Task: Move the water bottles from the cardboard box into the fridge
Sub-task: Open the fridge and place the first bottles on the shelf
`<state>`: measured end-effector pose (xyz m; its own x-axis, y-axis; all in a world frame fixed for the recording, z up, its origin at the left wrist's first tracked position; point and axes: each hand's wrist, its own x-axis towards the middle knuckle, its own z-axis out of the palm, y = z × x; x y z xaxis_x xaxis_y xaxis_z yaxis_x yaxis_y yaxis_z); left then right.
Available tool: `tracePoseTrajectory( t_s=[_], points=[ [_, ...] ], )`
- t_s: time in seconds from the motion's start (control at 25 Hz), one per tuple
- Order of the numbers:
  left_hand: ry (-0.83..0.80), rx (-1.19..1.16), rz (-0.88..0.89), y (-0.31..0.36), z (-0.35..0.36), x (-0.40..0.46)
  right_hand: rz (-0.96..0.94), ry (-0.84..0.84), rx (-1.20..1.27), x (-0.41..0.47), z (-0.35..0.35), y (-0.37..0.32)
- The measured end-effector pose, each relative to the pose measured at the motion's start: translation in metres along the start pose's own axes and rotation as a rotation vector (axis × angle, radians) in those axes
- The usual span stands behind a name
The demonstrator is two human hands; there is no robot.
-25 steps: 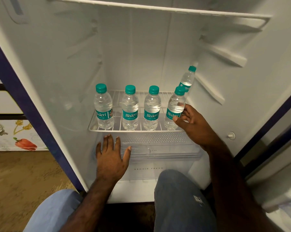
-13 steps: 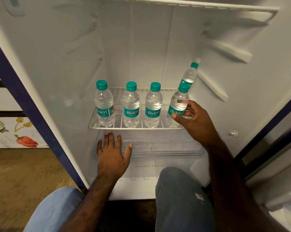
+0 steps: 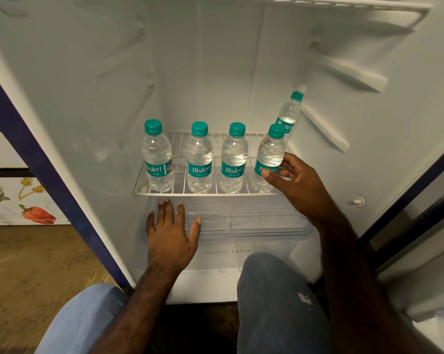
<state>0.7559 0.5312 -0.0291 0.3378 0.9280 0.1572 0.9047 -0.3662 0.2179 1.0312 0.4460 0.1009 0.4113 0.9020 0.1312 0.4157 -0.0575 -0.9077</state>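
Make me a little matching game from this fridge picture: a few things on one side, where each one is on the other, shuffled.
Things:
1. left hand
2. right hand
3. rear bottle
4. leftmost bottle

Places:
A. behind the front row, by the right wall
B. flat on the clear drawer lid
C. left end of the wire shelf
D. around the rightmost front bottle

Pairs: 1-B, 2-D, 3-A, 4-C

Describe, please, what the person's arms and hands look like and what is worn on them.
Both forearms are bare up to the frame edge, with no sleeve in view. The left hand and right hand carry no glove, ring, watch or band that shows. The nails are short. Blue jeans cover both knees, with a small tear on the right knee.
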Motion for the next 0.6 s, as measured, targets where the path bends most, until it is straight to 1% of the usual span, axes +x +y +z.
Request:
tracePoseTrajectory(
  t_s=[0.08,0.16,0.24,0.28,0.36,0.4,0.44,0.52,0.6],
  points=[
    [0.001,0.0,-0.002,0.0,0.0,0.0,0.014,0.028,0.086,0.0,0.0,0.0],
    [0.007,-0.005,-0.005,0.001,0.0,0.0,0.045,0.128,0.21,0.005,-0.001,0.001],
    [0.003,0.003,-0.01,0.0,0.002,0.0,0.103,0.287,0.348,0.018,-0.002,0.0],
    [0.002,0.009,-0.008,-0.001,0.003,0.0,0.138,0.388,0.376,0.026,-0.002,0.001],
    [0.011,0.019,-0.003,-0.002,0.005,0.0,0.192,0.59,0.368,0.05,-0.002,0.004],
    [0.019,0.024,0.0,-0.002,0.005,0.0,0.206,0.647,0.337,0.063,-0.002,0.006],
    [0.03,0.03,0.004,-0.001,0.005,0.0,0.215,0.649,0.289,0.076,-0.001,0.005],
    [0.045,0.041,0.008,-0.001,0.005,0.0,0.243,0.599,0.2,0.099,0.002,0.001],
    [0.032,0.041,0.005,0.0,0.005,-0.001,0.252,0.576,0.155,0.118,0.004,-0.002]
  ],
)
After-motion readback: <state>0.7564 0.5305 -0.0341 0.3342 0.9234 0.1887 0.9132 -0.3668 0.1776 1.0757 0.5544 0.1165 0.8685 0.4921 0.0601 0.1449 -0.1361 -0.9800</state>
